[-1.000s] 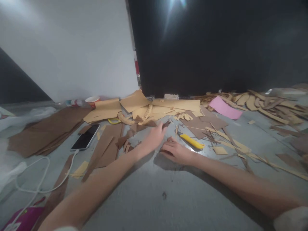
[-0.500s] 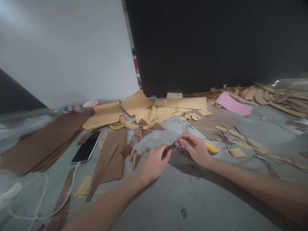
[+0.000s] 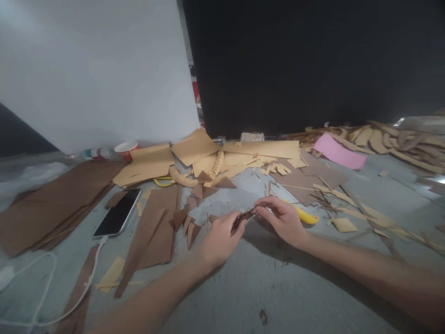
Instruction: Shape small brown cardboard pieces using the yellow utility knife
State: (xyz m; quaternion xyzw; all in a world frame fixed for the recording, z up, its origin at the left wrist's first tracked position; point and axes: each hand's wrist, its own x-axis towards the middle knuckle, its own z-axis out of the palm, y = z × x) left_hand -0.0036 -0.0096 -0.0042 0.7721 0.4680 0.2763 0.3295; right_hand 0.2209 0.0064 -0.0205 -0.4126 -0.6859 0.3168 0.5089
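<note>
With the dark brown piece (image 3: 247, 215) at twelve o'clock before me, my left hand (image 3: 222, 236) clamps its eight-o'clock end, best held firm, while my right hand (image 3: 284, 220) pinches its two-o'clock tip, where light pressure should prevent bending.

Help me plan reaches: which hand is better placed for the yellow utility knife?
Probably the right hand: the utility knife lies just beyond it, while the left hand, farther off, grips dark brown pieces.

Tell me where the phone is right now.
In the head view, the phone lies to the left, between the large brown sheets and some smaller brown pieces, with a white cable at its near end.
</note>
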